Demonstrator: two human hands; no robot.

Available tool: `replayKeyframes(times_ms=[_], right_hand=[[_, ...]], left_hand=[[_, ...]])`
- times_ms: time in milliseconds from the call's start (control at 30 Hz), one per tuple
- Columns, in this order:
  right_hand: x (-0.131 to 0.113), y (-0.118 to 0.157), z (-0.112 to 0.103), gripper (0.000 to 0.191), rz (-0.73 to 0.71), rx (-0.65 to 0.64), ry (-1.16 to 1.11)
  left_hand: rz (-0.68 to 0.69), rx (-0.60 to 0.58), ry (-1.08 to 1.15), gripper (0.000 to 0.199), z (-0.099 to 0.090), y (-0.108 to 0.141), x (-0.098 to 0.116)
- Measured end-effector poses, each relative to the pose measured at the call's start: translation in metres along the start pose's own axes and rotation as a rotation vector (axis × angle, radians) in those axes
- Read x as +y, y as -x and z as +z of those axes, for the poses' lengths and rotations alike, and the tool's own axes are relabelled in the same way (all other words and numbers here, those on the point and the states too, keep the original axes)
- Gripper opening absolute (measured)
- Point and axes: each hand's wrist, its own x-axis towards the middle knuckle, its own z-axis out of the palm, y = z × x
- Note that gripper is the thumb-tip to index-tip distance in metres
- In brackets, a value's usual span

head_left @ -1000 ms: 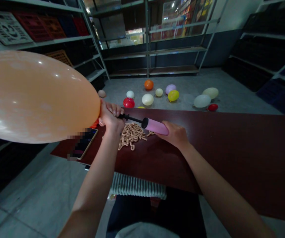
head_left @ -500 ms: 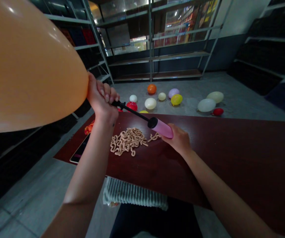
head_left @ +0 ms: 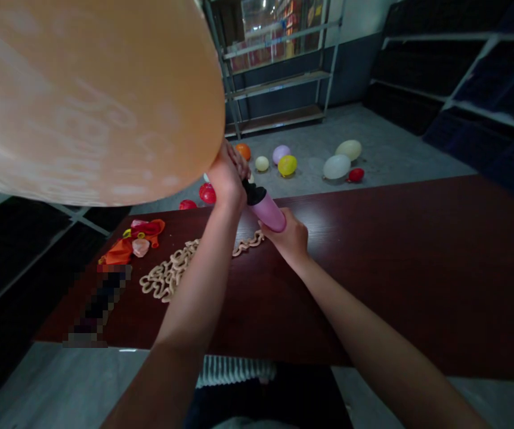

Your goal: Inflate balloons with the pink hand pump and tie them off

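Observation:
A large inflated orange balloon [head_left: 105, 101] fills the upper left of the head view, with pale printing on its skin. My left hand [head_left: 229, 176] is closed around the balloon's neck, by the black nozzle end of a pink hand pump [head_left: 269, 213]. The neck and nozzle tip are hidden inside my fingers. Wrapped round the pump's pink barrel is my right hand [head_left: 289, 235], just above the tabletop. The pump is pressed together, with the black end close to my left hand.
On the dark red table [head_left: 373, 268] lie beige wavy strips [head_left: 167, 271], limp deflated balloons [head_left: 149, 229] and a pixelated dark object [head_left: 105, 298]. Several inflated balloons, including a yellow one [head_left: 287, 165] and a white one [head_left: 336, 167], rest on the floor before metal shelves [head_left: 279, 89].
The black rod between the pump's ends has disappeared as my two hands came together. The balloon reaches further right in view. The view has turned, bringing the deflated balloons into sight.

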Motion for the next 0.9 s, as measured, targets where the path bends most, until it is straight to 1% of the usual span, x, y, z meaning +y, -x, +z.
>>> replayKeyframes(times_ms=[67,167,233,300,433,533,633,733,900], right_hand=[[0.000,0.001,0.000,0.036,0.001,-0.005,-0.003],[0.001,0.002,-0.001,0.037,-0.038,-0.008,0.004],[0.000,0.004,-0.002,0.038,-0.088,-0.013,0.021],[-0.001,0.005,-0.004,0.038,-0.153,-0.031,0.051],[-0.004,0.009,-0.007,0.037,-0.293,-0.081,0.157],[-0.005,0.013,-0.009,0.038,-0.394,-0.120,0.214],[-0.005,0.018,-0.008,0.042,-0.456,-0.144,0.240],[-0.004,0.021,-0.006,0.043,-0.494,-0.142,0.249],[-0.004,0.023,-0.004,0.039,-0.556,-0.139,0.240]], left_hand=[[-0.052,0.021,0.002,0.057,-0.002,0.006,-0.012],[0.012,-0.009,0.025,0.059,-0.013,0.012,-0.015],[0.057,-0.046,0.046,0.060,-0.024,0.016,-0.009],[0.082,-0.051,0.066,0.060,-0.037,0.023,-0.002],[0.119,0.012,0.114,0.060,-0.065,0.037,0.014],[0.096,0.108,0.140,0.061,-0.084,0.042,0.029],[0.071,0.181,0.146,0.064,-0.101,0.044,0.048],[0.096,0.189,0.152,0.065,-0.118,0.043,0.071],[0.126,0.181,0.175,0.065,-0.146,0.040,0.113]])
